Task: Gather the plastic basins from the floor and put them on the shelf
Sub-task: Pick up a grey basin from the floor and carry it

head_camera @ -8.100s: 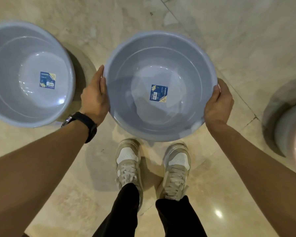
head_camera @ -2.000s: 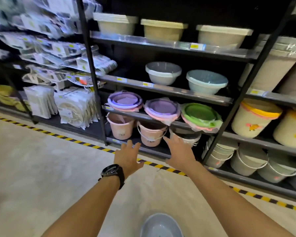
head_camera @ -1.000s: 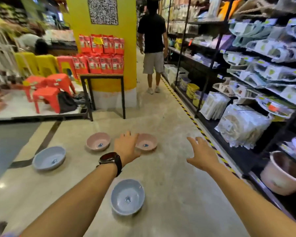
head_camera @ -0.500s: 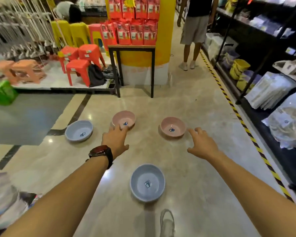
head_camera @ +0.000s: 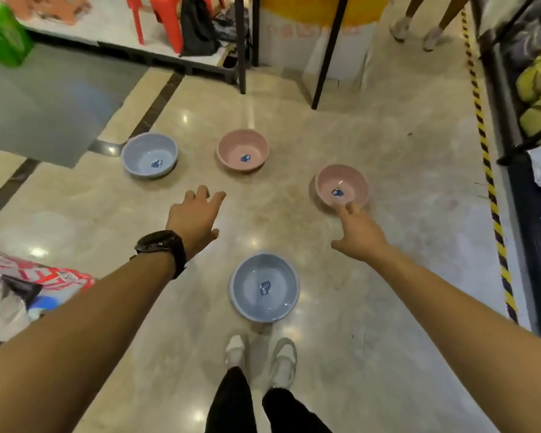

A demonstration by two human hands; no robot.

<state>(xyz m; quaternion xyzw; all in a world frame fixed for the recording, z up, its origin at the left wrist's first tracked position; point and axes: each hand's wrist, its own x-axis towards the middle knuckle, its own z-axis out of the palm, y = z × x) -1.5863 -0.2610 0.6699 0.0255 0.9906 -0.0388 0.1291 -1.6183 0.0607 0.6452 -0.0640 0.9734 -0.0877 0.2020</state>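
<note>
I counted four on the floor, two grey-blue basins (head_camera: 149, 148) (head_camera: 250, 295) and two pink basins (head_camera: 243, 145) (head_camera: 345, 179), each bearing one blue label (head_camera: 264, 288), besides one black bag (head_camera: 197, 26), one wristwatch (head_camera: 161, 245) and two white shoes (head_camera: 235, 350) (head_camera: 284, 359).

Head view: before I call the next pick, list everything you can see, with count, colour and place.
Blue-grey round plastic basins: 2, blue-grey, floor; near blue basin ahead of the shoes, far blue basin upper left.
Pink round plastic basins: 2, pink, floor; left pink basin beside the far blue one, right pink basin past the right fingertips.
Red plastic stool: 1, red, raised platform, top.
Black bag: 1, black, beside the stool.
Striped floor tape: 1, black-yellow, along the right.
Black metal shelf: 1, black, right edge.
Left hand: 1, open, empty, black wristwatch on wrist.
Right hand: 1, open, empty.
White shoes: 2, white, bottom centre.
</note>
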